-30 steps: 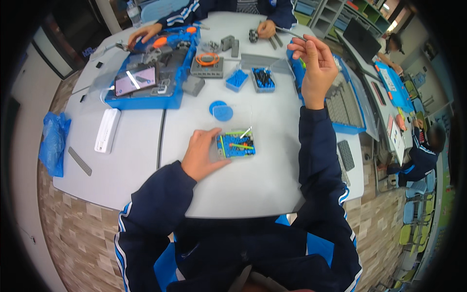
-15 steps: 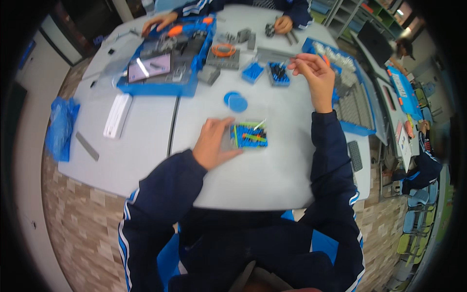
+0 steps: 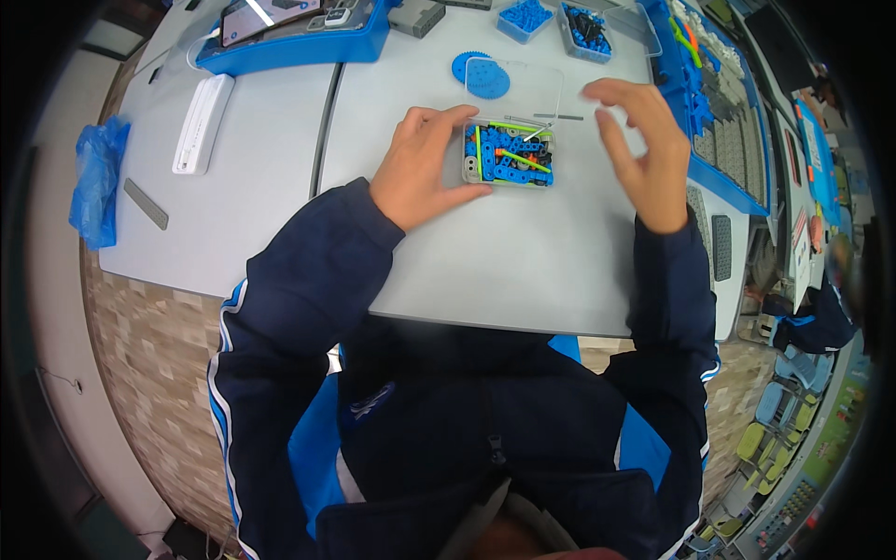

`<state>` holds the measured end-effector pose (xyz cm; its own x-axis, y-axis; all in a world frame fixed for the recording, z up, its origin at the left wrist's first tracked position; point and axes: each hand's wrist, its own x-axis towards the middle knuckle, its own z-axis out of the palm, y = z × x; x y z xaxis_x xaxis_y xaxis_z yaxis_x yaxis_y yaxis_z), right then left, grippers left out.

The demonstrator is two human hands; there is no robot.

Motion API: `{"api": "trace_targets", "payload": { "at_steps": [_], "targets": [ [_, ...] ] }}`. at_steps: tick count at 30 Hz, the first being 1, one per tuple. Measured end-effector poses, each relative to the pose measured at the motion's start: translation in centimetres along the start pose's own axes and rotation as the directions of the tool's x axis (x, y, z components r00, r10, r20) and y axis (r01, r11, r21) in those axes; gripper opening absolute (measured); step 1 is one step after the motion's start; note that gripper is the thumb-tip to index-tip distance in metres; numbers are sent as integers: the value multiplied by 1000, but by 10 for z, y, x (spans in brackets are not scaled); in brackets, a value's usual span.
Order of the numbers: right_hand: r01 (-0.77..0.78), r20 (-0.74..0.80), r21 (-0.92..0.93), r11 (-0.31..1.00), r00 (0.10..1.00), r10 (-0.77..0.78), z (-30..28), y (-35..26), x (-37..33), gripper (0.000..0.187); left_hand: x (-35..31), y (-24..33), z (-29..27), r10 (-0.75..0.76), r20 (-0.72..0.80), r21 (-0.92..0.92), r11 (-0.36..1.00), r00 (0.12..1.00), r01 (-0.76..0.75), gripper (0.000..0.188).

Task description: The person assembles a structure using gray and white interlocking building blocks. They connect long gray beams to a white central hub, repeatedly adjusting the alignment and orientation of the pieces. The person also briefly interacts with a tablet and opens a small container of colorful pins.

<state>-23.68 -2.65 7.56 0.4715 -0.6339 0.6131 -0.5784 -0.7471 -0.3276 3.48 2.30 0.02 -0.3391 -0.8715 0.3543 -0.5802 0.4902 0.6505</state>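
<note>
A small clear plastic box (image 3: 509,181) holds blue, lime-green, grey and orange building-kit pieces, with its clear lid (image 3: 515,78) tipped back on the far side. My left hand (image 3: 422,166) grips the left end of this box, thumb along the near edge and fingers at the far corner. Thin grey axles (image 3: 530,122) lie across the box's far edge, and another thin dark rod (image 3: 566,117) is just right of them. To the right of the box my right hand (image 3: 653,154) hovers, thumb and fingers apart, with nothing visible between them.
Two blue gear discs (image 3: 486,78) lie beyond the box. Farther back are a box of blue pins (image 3: 524,19) and one of black pieces (image 3: 587,33). Blue trays flank the table, the right tray (image 3: 723,171) near my right arm. A white case (image 3: 203,126) lies left.
My view has tilted down toward the table's near edge. My right hand has come back from beside the black pieces to the box's right, its pinched fingers now spread. My left hand stays on the box.
</note>
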Motion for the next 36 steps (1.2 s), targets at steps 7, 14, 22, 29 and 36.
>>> {"api": "trace_targets", "payload": {
  "at_steps": [7, 14, 22, 29, 36],
  "targets": [
    [203, 258, 122, 971, 939, -229, 22, -46, -12, 18, -2, -1, -2, 4, 3, 9, 1000, 1000, -4, 86],
    [181, 230, 127, 975, 951, -207, 19, -34, -20, 19, -1, -2, 1, 0, -14, -8, 1000, 1000, 0, 84],
    [231, 235, -12, 973, 946, -222, 31, -28, -24, 28, 0, -2, 1, 9, -19, -9, 1000, 1000, -10, 84],
    [115, 178, 15, 993, 977, -116, 35, -21, -20, 27, -1, -4, 2, 23, -16, 16, 1000, 1000, -23, 82],
    [120, 225, 158, 980, 962, -154, 27, -23, -21, 16, -1, -4, 3, 28, -8, 8, 1000, 1000, -28, 81]
  ]
}}
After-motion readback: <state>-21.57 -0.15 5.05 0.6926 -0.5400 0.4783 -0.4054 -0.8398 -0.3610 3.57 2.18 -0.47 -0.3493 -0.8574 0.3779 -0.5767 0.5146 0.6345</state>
